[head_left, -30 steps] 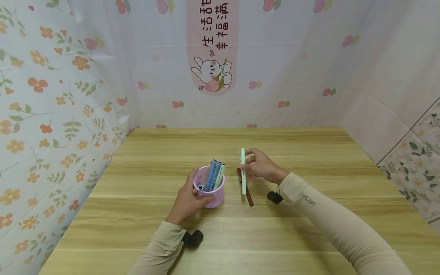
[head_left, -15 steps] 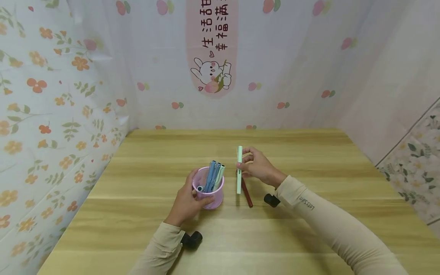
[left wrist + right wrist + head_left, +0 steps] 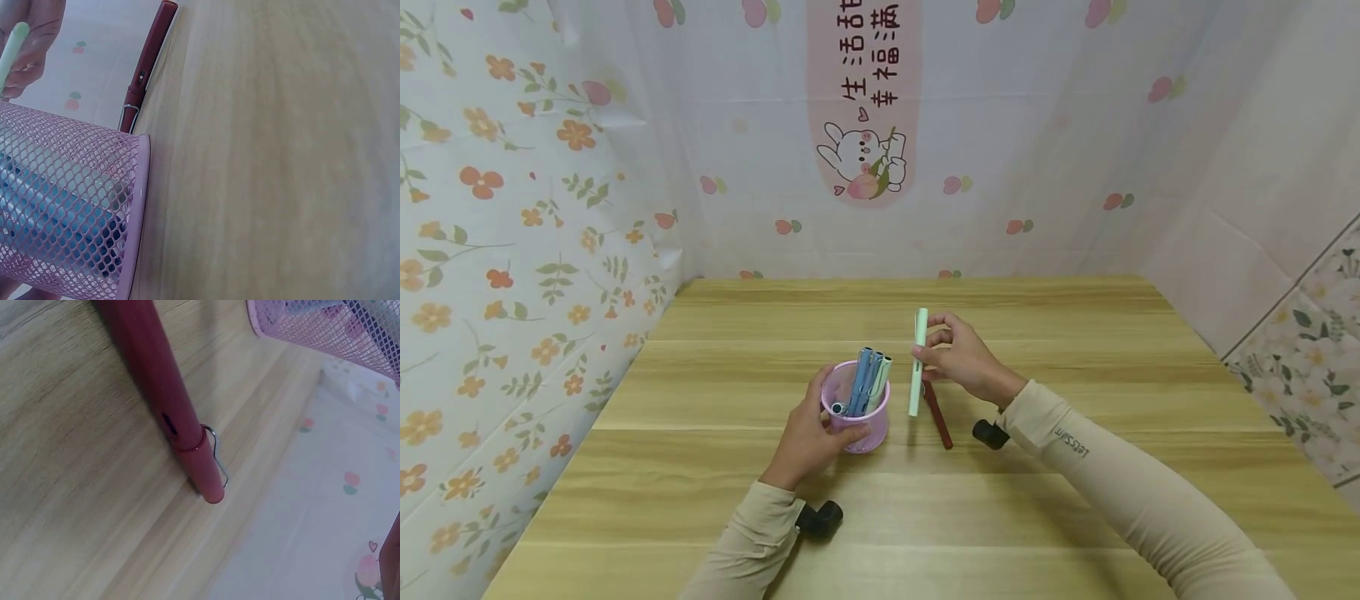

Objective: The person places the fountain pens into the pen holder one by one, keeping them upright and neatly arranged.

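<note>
A pink mesh pen holder (image 3: 867,437) stands on the table, and my left hand (image 3: 811,440) grips it round its left and near side. Several pens (image 3: 867,385), blue, pale green and one with a white end, lean inside it. To its right, my right hand (image 3: 964,357) pinches a mint-green pen (image 3: 917,367) between thumb and fingers, held nearly upright above the table. Beneath that hand lies a dark red pen (image 3: 938,418) with a metal clip, partly hidden by the fingers. The right wrist view shows this red pen (image 3: 172,406) close up, resting on the wood.
The wooden table (image 3: 700,500) runs back to a patterned cloth wall (image 3: 1015,150). Another floral cloth (image 3: 512,275) hangs along the left side. A black wrist camera (image 3: 820,521) sits at the left wrist, and another black camera (image 3: 991,433) at the right.
My right hand has lifted the mint-green pen slightly and moved it left, off the red pen, tilting its lower end toward the holder. The left hand and pen holder stay in place.
</note>
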